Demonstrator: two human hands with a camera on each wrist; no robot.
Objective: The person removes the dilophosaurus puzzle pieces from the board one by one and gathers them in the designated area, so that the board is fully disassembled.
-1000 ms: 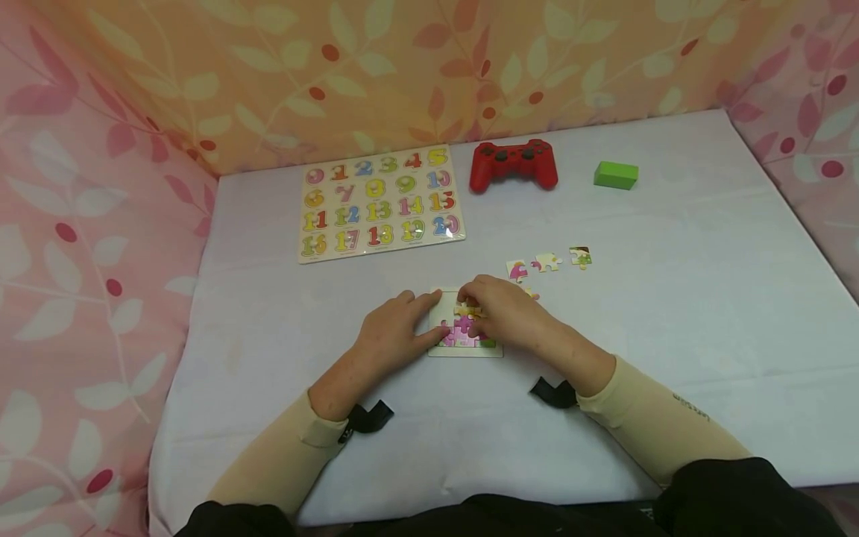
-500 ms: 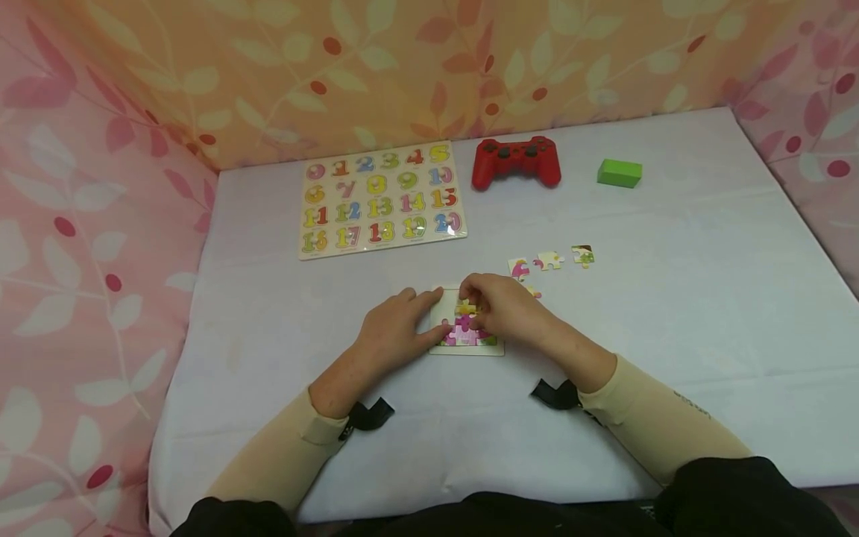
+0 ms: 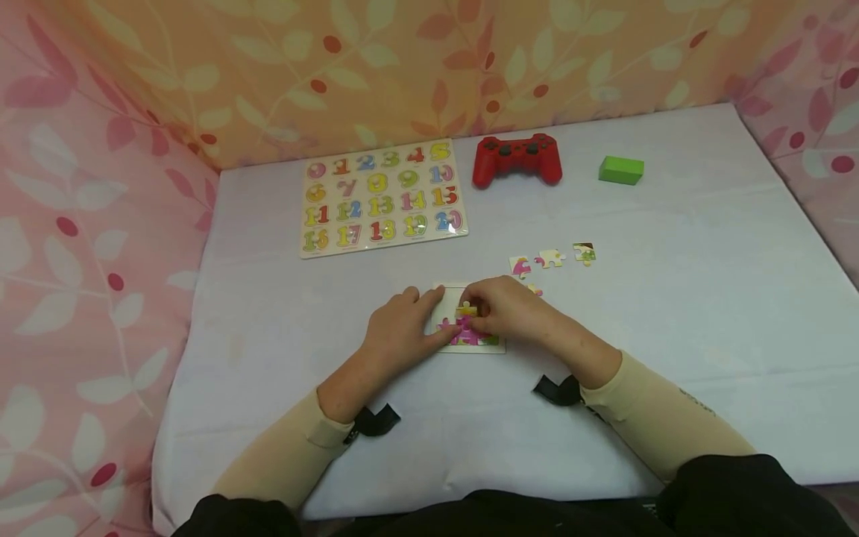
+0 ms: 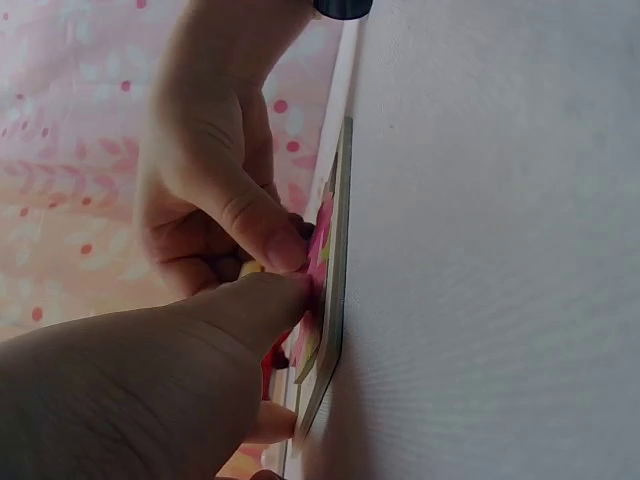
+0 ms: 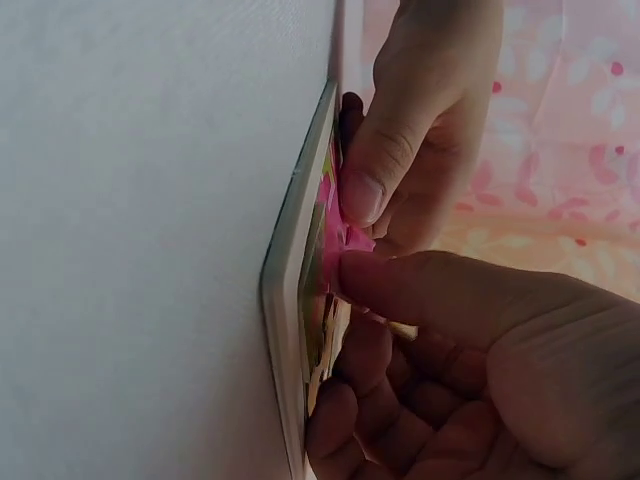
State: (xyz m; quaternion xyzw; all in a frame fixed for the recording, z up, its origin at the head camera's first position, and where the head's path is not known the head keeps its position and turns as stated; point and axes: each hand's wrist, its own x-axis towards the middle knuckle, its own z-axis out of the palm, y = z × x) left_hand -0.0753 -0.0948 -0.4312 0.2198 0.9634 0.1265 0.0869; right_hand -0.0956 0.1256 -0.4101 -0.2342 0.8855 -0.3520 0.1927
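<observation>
A small jigsaw puzzle board [image 3: 448, 300] with pink pieces [image 3: 463, 333] along its lower part lies before me. My left hand [image 3: 400, 328] rests at its left side, thumb pressing on the pink pieces and forefinger extended to the upper edge. With thumb and fingers, my right hand [image 3: 511, 307] pinches a yellow-and-pink puzzle piece [image 3: 466, 309] over the board's middle. The right wrist view shows that pink piece [image 5: 355, 240] tilted up slightly between both thumbs. Curled right fingers hide part of the board.
Loose puzzle pieces [image 3: 550, 258] lie beyond my right hand, one of them [image 3: 535, 290] partly hidden by it. Farther back are a number puzzle board [image 3: 382, 200], a red game controller [image 3: 517, 158] and a green block [image 3: 621, 170]. Patterned cloth walls [image 3: 403, 67] enclose the table [image 3: 268, 321].
My right hand has tilted the puzzle piece a little, and my left thumb has slid slightly to the right over the pink pieces. The loose pieces stay put.
</observation>
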